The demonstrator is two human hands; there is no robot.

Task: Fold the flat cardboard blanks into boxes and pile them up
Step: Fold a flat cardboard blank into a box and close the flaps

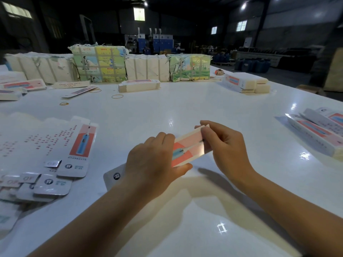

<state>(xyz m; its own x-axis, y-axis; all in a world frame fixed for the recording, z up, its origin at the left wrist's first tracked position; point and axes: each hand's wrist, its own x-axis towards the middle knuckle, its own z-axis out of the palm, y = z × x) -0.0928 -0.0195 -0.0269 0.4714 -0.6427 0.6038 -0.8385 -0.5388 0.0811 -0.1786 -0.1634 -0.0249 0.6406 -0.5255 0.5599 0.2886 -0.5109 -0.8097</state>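
Cardboard blank (187, 148), pink and red with a printed blue toothbrush, is held just above the white table (185, 108). Left hand (154, 164) grips its near end, fingers curled over. Right hand (226, 145) pinches its far end.

We see a glossy white table (185, 101), smooth, mirroring lamps. The held cardboard blank (187, 149) has a shiny printed face. Left of it, flat blanks (81, 145) look satin, with silvery foil tabs. Behind, paper-wrapped bundles (100, 64), matt, creased.
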